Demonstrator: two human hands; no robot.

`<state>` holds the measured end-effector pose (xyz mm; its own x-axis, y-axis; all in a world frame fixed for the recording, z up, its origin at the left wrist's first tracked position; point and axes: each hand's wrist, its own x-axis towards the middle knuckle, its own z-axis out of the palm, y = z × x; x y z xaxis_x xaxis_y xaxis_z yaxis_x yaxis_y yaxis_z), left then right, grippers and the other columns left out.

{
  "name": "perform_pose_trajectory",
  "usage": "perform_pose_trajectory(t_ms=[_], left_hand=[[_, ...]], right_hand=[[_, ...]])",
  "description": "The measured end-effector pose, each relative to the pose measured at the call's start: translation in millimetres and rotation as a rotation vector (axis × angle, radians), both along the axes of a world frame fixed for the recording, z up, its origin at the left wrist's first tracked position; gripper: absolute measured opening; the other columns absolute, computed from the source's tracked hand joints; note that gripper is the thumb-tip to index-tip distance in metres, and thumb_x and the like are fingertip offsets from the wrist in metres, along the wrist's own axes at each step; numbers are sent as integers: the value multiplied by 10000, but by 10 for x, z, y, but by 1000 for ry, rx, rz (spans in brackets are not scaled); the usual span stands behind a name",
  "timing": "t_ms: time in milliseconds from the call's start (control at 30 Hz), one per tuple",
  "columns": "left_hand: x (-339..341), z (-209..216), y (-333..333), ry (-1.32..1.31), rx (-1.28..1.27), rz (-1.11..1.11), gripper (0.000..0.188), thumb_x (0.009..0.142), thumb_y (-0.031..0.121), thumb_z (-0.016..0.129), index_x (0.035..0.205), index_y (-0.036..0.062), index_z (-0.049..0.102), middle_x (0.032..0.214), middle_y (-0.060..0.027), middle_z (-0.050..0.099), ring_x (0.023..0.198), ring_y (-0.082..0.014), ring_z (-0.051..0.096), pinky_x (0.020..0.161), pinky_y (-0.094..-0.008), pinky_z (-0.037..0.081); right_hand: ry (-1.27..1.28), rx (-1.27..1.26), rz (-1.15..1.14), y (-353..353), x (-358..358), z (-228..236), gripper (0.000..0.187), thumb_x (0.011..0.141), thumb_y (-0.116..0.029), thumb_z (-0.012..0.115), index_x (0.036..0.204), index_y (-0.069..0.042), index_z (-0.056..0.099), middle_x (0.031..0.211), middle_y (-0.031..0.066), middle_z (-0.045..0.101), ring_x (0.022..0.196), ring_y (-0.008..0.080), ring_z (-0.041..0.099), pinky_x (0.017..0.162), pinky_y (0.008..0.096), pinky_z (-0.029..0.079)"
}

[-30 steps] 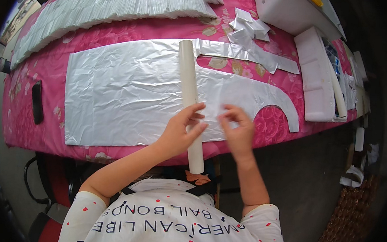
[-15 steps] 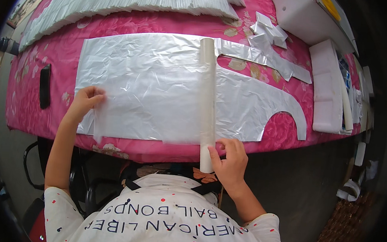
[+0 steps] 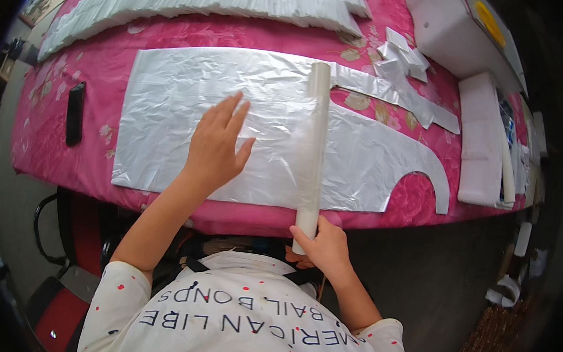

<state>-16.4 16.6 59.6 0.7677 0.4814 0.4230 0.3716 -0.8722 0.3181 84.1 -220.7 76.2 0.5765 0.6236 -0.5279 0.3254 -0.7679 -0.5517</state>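
Note:
A silvery-white sheet of thin plastic (image 3: 167,114), with handle-like strips and a curved cut-out at its right end, lies flat across the table. Over it stretches clear film, hard to see, beside a pale roll of plastic film (image 3: 314,145) that lies from far to near across the sheet. My left hand (image 3: 216,148) is spread, palm down, over the sheet's middle, holding nothing. At the roll's near end, which juts past the table edge, my right hand (image 3: 326,247) is closed around it.
Long rows of folded white plastic packets (image 3: 209,1) line the far side. A black strip-shaped object (image 3: 75,113) lies at left, small silvery packets (image 3: 403,56) at far right. White foam boxes (image 3: 479,139) stand on the right. A red and black chair (image 3: 81,240) is below left.
My left hand has moved right from the sheet's left end to its middle, letting go of the film and spreading its fingers. My right hand has closed more around the roll's end.

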Motion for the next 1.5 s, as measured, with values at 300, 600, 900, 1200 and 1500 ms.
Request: perform_pose_trajectory(t_ms=[300, 600, 900, 1200, 1500], left_hand=[[-1071, -354, 690, 313, -333, 521, 528, 745, 226, 669, 1176, -15, 481, 1177, -166, 510, 990, -345, 515, 859, -387, 421], [-1057, 31, 570, -250, -1289, 167, 198, 752, 83, 690, 887, 28, 555, 810, -27, 622, 699, -91, 568, 643, -227, 449], [-778, 607, 152, -355, -1538, -27, 309, 657, 50, 764, 867, 54, 538, 796, 17, 553, 716, -56, 527, 667, -201, 437], [-359, 395, -156, -230, -1690, -142, 603, 627, 323, 817, 1055, 12, 527, 797, 15, 518, 700, -63, 509, 589, -199, 422], [-974, -267, 726, -71, -1317, 292, 270, 781, 312, 691, 841, 89, 550, 623, 35, 471, 488, -53, 417, 452, -200, 346]], right_hand=[[-5, 30, -23, -54, -16, -123, 489, 715, -431, 678, 875, 25, 598, 752, 198, 640, 698, 325, 640, 639, 379, 498], [-76, 4, 24, -58, -25, -109, 526, 715, -471, 667, 885, 22, 603, 747, 206, 635, 716, 348, 630, 646, 395, 490], [-602, 143, 86, 6, -60, 201, 557, 637, -433, 749, 962, -11, 584, 892, 121, 613, 805, 284, 591, 676, 382, 468], [181, 798, 207, 929, -177, 350, 254, 707, -118, 744, 896, -11, 610, 775, 44, 628, 666, 103, 559, 612, 230, 452], [281, 758, -337, -95, 1451, -244, 22, 833, -67, 605, 818, -51, 605, 722, -7, 583, 633, 61, 528, 572, 198, 413]])
